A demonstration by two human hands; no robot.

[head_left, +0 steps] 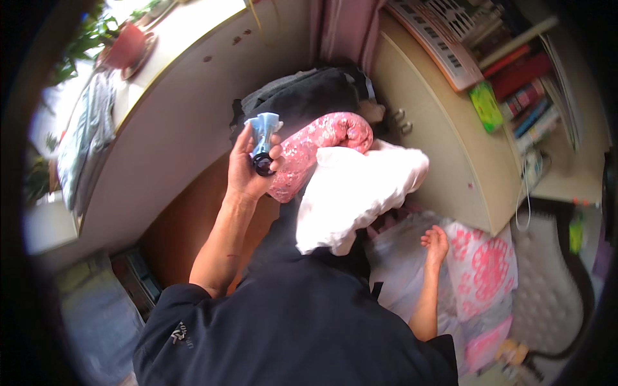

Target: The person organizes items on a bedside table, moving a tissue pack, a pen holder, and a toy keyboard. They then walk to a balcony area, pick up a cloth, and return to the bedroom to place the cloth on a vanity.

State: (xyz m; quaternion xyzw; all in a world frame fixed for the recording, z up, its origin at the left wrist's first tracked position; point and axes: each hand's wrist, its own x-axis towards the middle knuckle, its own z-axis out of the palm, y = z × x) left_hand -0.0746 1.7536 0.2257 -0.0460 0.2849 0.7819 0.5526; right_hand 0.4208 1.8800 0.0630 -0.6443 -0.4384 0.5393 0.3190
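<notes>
My left hand (253,166) holds a small object with a black round ring (263,164) and a light blue, folded-looking top (264,129); what it is I cannot tell. Just to its right lies a rolled pink floral fabric (314,147). A white cloth or pillow (355,193) rests before my body, against the pink roll. My right hand (435,242) is lifted over the bed side at the right, fingers slightly curled and holding nothing. Behind the pink roll sits a pile of dark clothing (314,96).
A potted plant (126,46) and folded fabric (89,144) stand on the sill at left. Right of the pile is a cabinet door (425,130), with a keyboard (442,43) and books (521,77) above. White-and-pink bedding (483,265) and a tufted headboard (545,280) are at right.
</notes>
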